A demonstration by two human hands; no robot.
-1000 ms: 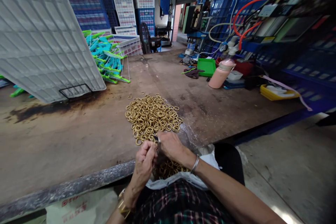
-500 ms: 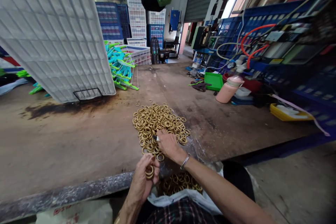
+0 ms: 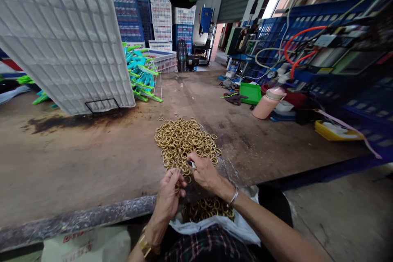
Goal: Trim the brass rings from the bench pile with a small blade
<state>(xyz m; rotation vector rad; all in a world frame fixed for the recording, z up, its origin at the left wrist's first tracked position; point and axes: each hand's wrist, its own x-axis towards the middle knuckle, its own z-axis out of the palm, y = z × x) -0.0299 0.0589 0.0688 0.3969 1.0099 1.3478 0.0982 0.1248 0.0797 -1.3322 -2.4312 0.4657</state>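
Observation:
A pile of gold-coloured rings [image 3: 181,139] lies on the brown table in front of me. My left hand [image 3: 172,188] is at the pile's near edge, its fingers curled around a few rings that show between thumb and fingers. Just right of it, my right hand [image 3: 204,172] is over the near right part of the pile. Its fingers are bent together, with a small dark and white piece at them; what it grips is too small to make out. Below the table edge, more rings [image 3: 208,208] lie in a white bag [image 3: 227,224] at my lap.
A pale ribbed panel [image 3: 70,41] stands at the left, with green and turquoise plastic parts [image 3: 143,73] behind it. To the right are a green tray [image 3: 250,93], a pink bottle [image 3: 267,103] and a yellow tray [image 3: 336,131]. The table's front edge [image 3: 92,215] runs below.
My right hand has drawn back from the pile's middle and its fingers have curled. My left hand has risen slightly and turned, so its rings show less. The view has shifted a little.

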